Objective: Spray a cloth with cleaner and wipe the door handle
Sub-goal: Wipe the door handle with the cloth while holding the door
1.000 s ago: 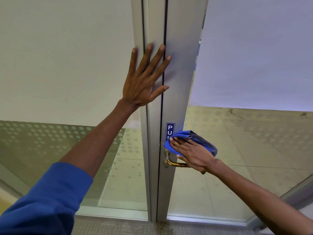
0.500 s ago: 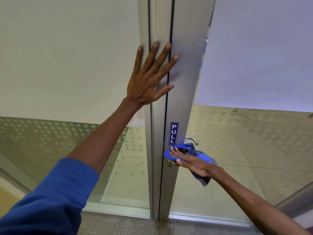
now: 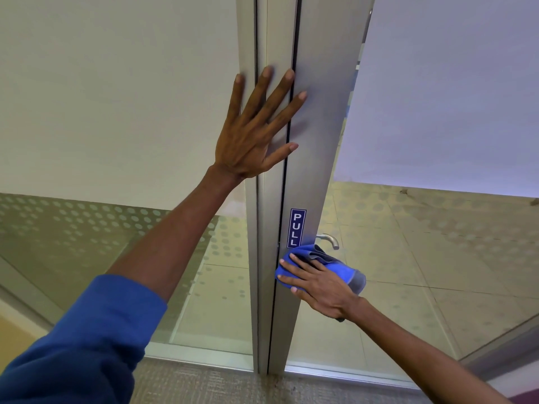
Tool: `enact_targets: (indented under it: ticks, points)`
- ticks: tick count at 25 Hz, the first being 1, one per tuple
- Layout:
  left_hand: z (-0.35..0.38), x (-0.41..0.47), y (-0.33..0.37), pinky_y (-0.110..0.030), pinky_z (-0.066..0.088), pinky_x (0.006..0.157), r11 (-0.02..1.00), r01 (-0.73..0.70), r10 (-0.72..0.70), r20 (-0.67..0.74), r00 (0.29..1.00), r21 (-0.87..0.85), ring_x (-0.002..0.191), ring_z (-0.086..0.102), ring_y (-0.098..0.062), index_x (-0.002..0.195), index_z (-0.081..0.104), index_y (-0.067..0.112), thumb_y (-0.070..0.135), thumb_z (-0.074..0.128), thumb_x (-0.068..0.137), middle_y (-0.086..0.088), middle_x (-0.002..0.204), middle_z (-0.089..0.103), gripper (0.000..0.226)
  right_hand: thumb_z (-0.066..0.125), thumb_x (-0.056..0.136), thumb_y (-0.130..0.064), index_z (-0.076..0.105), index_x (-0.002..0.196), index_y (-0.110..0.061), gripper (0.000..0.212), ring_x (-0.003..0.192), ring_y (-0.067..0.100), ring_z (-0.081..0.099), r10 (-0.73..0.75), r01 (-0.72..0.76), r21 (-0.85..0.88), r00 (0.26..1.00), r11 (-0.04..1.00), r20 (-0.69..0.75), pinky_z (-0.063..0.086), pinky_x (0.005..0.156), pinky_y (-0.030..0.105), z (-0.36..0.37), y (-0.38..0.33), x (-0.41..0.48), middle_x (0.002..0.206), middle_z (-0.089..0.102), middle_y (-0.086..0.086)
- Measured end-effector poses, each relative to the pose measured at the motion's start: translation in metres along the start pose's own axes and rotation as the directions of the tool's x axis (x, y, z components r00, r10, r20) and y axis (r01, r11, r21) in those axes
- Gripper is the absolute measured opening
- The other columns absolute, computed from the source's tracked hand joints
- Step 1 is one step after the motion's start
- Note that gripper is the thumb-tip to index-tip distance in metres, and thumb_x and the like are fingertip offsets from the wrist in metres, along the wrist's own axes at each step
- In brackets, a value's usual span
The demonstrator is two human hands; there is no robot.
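A silver lever door handle sticks out of the grey metal door frame, just right of a blue PULL sticker. My right hand presses a bunched blue cloth against the frame right below the lever; the part of the handle under the cloth is hidden. My left hand lies flat with spread fingers across the seam between the two frame posts, higher up. No spray bottle is in view.
Frosted glass panels with a dotted band flank the frame on both sides. Tiled floor shows through the clear lower glass on the right. Grey carpet runs along the bottom threshold.
My right hand and the cloth have slid down off the lever, which now shows above them together with the whole PULL sticker. My left hand stays flat on the frame.
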State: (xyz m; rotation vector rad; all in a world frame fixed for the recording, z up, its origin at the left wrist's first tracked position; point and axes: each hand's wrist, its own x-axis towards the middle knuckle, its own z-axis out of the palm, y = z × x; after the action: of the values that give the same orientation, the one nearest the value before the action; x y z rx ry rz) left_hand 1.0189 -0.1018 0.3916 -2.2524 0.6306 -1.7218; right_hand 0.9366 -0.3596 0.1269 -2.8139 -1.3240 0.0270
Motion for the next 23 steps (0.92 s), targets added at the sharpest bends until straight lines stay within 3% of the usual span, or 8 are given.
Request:
enact_targets:
  ticks: [9,12,15,18,20,23]
  points:
    - [0.005,-0.001,-0.002,-0.058,-0.006,0.128,1.0,-0.005,0.005,-0.009,1.0,0.012,0.155,0.015,-0.038,0.163,0.026,0.023,0.068,0.032,0.1,-0.014,0.167,0.03,0.078,0.02,0.112,-0.049,0.046,0.152,-0.033,0.05,0.156,-0.001,-0.012,-0.204,0.203,-0.026,0.978,0.979,-0.033,0.013,0.125,0.034,0.008,0.032,-0.01,0.169,0.009,-0.018]
    - [0.006,-0.001,-0.001,-0.059,-0.005,0.127,1.0,-0.008,0.008,-0.016,1.0,0.015,0.155,0.015,-0.039,0.163,0.027,0.023,0.068,0.032,0.099,-0.014,0.166,0.029,0.078,0.027,0.113,-0.045,0.046,0.151,-0.035,0.044,0.159,0.005,0.001,-0.312,0.311,-0.032,0.95,0.95,-0.021,0.029,0.122,0.036,0.009,0.054,-0.018,0.171,0.01,-0.019]
    - [0.007,-0.001,-0.001,-0.059,-0.004,0.127,1.0,-0.013,0.013,-0.029,1.0,0.004,0.154,0.016,-0.039,0.163,0.028,0.023,0.068,0.034,0.099,-0.015,0.165,0.032,0.079,0.026,0.112,-0.044,0.04,0.154,-0.037,0.045,0.157,0.009,0.022,-0.419,0.42,-0.033,0.908,0.907,0.017,0.045,0.107,0.039,0.001,0.08,-0.024,0.172,0.011,-0.019]
    - [0.008,-0.001,-0.001,-0.06,-0.003,0.127,1.0,-0.007,0.008,-0.035,0.999,0.022,0.153,0.018,-0.04,0.162,0.029,0.023,0.069,0.035,0.098,-0.016,0.164,0.034,0.079,0.024,0.111,-0.044,0.04,0.156,-0.035,0.048,0.144,0.015,0.045,-0.462,0.463,-0.04,0.886,0.885,0.045,0.045,0.096,0.037,-0.003,0.087,-0.024,0.172,0.014,-0.014]
    - [0.009,-0.002,-0.001,-0.061,-0.002,0.126,1.0,-0.001,0.002,-0.03,1.0,0.03,0.152,0.02,-0.042,0.161,0.031,0.023,0.07,0.035,0.097,-0.017,0.163,0.036,0.08,0.023,0.112,-0.045,0.036,0.157,-0.038,0.048,0.124,0.014,0.056,-0.415,0.416,-0.099,0.909,0.904,0.027,0.045,0.09,0.035,0.003,0.08,-0.027,0.173,0.012,-0.012]
    - [0.007,-0.002,0.002,-0.062,0.0,0.126,0.999,-0.007,0.008,-0.029,1.0,0.032,0.151,0.024,-0.045,0.16,0.034,0.023,0.071,0.036,0.096,-0.019,0.162,0.039,0.08,0.023,0.111,-0.047,0.034,0.155,-0.041,0.045,0.093,0.013,0.048,-0.314,0.298,-0.164,0.946,0.94,-0.085,0.041,0.078,0.031,0.016,0.061,-0.027,0.174,0.009,-0.01]
